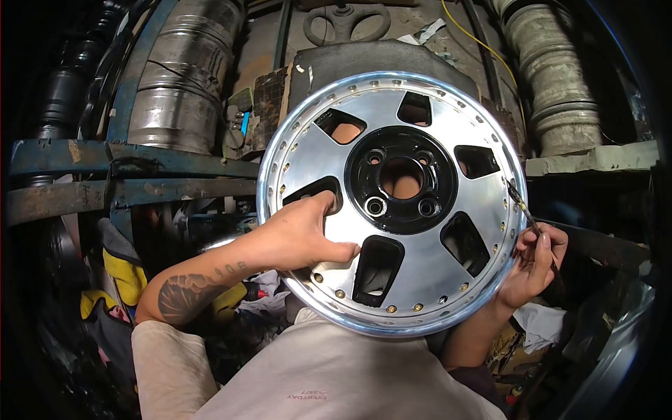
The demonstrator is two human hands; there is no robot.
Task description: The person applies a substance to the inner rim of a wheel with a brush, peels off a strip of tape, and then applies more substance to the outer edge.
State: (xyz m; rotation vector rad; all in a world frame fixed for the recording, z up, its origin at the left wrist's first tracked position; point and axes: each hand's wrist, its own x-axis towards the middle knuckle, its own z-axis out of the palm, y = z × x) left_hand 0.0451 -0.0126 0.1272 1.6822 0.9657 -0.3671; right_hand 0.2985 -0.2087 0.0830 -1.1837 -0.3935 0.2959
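Observation:
A polished alloy wheel (413,276) with a black center hub (364,157) faces me, tilted in front of my chest. Small bolts circle its outer edge, and several at the left and bottom look gold. My left hand (304,231) grips the wheel by a spoke on the left, with its fingers at a window opening and the thumb lying on the polished face. Pinched in my right hand (540,262) is a thin, dark-handled paintbrush (525,210). Its tip meets the bolt ring on the wheel's right side. Part of the right hand lies behind the brush and rim.
Stacked metal wheel barrels (178,91) stand at the back left, and more barrels (553,77) at the back right. A blue metal frame bar (133,159) crosses the left. Beyond the wheel lies a dark mat (392,61). Yellow-and-grey cloths (124,269) hang at lower left.

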